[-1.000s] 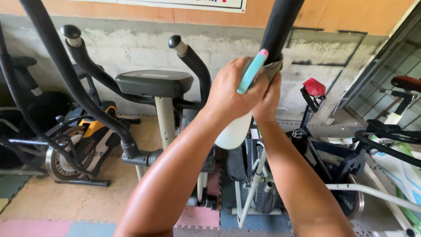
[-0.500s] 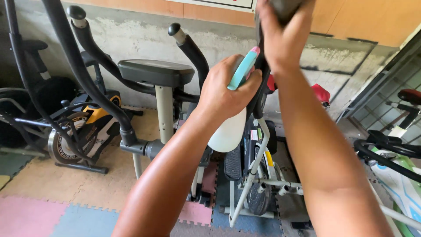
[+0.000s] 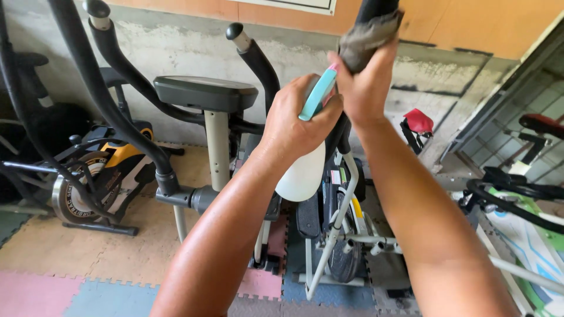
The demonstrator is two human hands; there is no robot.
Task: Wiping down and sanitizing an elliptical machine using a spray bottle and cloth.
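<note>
Left hand clenched round spray bottle; right hand presses cloth.

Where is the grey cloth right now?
In the head view, top centre-right: the grey cloth is wrapped around the black handlebar, gripped by the right hand, just above the spray bottle.

The white spray bottle with a teal trigger hangs nozzle-up, its rounded body pointing down, just left of the black handlebar. The grey cloth is bunched and wrapped around that handlebar, near its top.
</note>
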